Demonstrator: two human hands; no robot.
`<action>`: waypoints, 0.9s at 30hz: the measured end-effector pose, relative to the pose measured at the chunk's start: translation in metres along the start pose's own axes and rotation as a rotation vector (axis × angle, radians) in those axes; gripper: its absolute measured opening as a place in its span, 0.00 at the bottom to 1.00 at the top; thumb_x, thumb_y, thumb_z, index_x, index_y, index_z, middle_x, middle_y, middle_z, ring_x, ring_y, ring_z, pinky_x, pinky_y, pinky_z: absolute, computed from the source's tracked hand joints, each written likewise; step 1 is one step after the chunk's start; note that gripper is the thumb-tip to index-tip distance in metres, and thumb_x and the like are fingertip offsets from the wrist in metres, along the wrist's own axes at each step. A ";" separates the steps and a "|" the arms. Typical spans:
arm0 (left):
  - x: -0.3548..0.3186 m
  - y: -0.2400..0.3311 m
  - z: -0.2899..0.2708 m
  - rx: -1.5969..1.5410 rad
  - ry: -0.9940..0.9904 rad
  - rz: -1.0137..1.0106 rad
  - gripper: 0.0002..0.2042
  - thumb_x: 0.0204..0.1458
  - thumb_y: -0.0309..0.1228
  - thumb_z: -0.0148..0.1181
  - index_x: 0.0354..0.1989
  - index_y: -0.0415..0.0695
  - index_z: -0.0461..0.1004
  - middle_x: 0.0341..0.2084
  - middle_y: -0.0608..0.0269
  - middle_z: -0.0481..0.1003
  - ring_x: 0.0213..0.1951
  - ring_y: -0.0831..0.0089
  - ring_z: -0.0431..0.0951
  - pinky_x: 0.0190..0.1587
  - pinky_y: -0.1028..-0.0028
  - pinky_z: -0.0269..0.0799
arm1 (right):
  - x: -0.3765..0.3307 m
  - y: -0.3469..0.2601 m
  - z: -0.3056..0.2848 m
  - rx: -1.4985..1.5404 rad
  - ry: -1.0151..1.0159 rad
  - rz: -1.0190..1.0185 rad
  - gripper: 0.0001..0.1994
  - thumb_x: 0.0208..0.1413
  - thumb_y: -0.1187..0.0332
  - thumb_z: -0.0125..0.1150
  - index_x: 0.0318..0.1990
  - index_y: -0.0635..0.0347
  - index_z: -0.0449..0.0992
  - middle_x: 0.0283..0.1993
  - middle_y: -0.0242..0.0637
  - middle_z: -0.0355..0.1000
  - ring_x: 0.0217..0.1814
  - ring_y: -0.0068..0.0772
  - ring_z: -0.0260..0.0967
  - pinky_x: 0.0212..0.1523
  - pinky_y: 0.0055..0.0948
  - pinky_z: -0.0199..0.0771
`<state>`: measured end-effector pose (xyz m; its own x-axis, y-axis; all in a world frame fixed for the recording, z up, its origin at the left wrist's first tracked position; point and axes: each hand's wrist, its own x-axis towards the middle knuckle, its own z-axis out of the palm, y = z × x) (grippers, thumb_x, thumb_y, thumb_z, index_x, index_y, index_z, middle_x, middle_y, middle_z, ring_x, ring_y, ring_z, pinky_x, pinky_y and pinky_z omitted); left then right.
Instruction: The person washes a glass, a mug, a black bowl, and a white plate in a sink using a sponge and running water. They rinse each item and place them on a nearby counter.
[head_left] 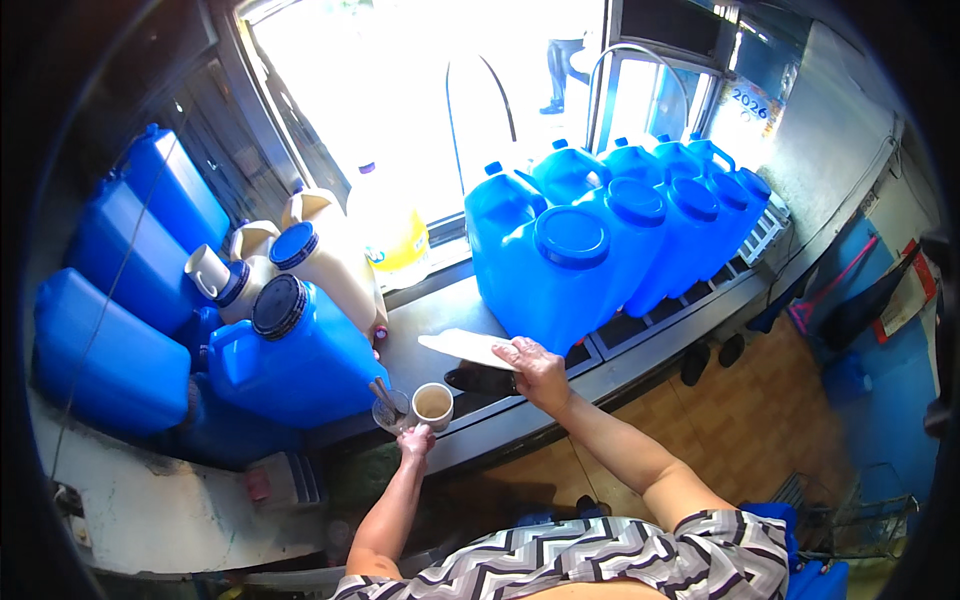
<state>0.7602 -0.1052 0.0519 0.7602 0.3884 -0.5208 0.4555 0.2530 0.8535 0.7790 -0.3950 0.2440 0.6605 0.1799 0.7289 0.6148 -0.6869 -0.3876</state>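
Closest to my lens is the zigzag-patterned shirt (620,560) at 6 o'clock, with both bare forearms heading up from it toward the counter (640,345).

Left hand (415,440) sits just below centre, around 7 o'clock from the middle of the shot. Its fingertips are pinched on the near rim of a small clear glass (388,410) that has a couple of thin sticks or straws poking out of it. Touching that glass on its 3 o'clock side is a cream-coloured mug (433,403) with a tan liquid in it. Can't honestly tell if the fingers touch the mug too.

Right hand (535,368) is roughly dead centre, palm down, fingers bent over the end of a flat white sheet (465,347) that sticks out toward 9 o'clock. Just under the hand there's a dark flat object (480,380) on the counter; can't make out what it is. So the two hands are apart, each on its own thing.

Round about: a row of big blue jugs (570,270) with blue caps running off to 1 o'clock, another blue jug (295,355) with a dark cap at 9 o'clock, cream-coloured jugs (330,255) behind it, and a yellow bottle (395,235) by the bright window at 11 o'clock.
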 end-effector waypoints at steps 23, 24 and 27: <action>-0.392 -0.038 0.271 0.142 -0.633 0.054 0.03 0.42 0.25 0.60 0.26 0.40 0.75 0.20 0.65 0.73 0.20 0.79 0.72 0.26 0.81 0.69 | -0.396 0.109 -0.303 0.539 0.658 1.544 0.19 0.32 0.82 0.53 0.39 0.67 0.75 0.34 0.42 0.75 0.34 0.36 0.72 0.37 0.32 0.73; -0.406 -0.046 0.295 0.180 -0.715 0.026 0.03 0.42 0.25 0.60 0.25 0.39 0.74 0.20 0.65 0.73 0.20 0.78 0.72 0.25 0.81 0.68 | -0.405 0.113 -0.319 0.619 0.722 1.524 0.18 0.33 0.82 0.53 0.38 0.67 0.75 0.34 0.41 0.75 0.33 0.35 0.72 0.36 0.31 0.73; -0.443 -0.070 0.367 0.341 -0.949 -0.040 0.02 0.40 0.24 0.59 0.22 0.39 0.74 0.17 0.64 0.73 0.20 0.78 0.72 0.25 0.80 0.66 | -0.423 0.130 -0.361 0.759 0.916 1.491 0.15 0.36 0.82 0.53 0.36 0.67 0.76 0.32 0.39 0.74 0.31 0.32 0.71 0.34 0.30 0.72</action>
<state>0.5615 -0.6198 0.2284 0.7285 -0.5181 -0.4481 0.4837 -0.0742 0.8721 0.4240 -0.8151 0.0889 0.5138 -0.7310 -0.4490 0.0436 0.5449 -0.8373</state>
